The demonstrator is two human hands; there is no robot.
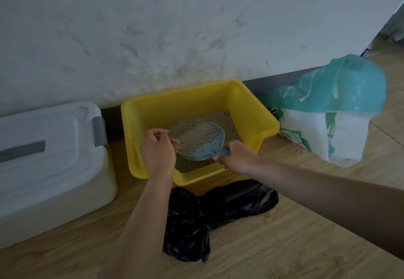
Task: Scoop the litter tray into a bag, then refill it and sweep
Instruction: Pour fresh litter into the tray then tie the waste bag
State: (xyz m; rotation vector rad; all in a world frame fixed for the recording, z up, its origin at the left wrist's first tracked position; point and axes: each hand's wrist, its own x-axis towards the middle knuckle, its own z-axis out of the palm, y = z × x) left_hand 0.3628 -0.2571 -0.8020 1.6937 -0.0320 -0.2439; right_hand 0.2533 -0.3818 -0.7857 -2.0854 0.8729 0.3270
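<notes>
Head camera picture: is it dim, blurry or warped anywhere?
Head view: dim, cool light with soft shadows; the wide lens stretches things toward the edges; the teal and white plastic sack at the right is smeared, with a small glare spot on top; the yellow plastic litter tray and blue plastic scoop look fairly sharp.

Litter tray: yellow moulded plastic, smooth, slight sheen on rim. Litter: sandy, fine-grained, matt. Scoop: grey-blue plastic, smooth, dull finish. Black bag: thin plastic film, crinkled, glossy highlights. Storage box: white translucent plastic, smooth lid, grey matt clips. Sack: white woven-look plastic, printed green; teal film over top, shiny, wrinkled. Floor: light wood, visible grain, satin. Wall: white paint, matt, scuffed, smudged.
</notes>
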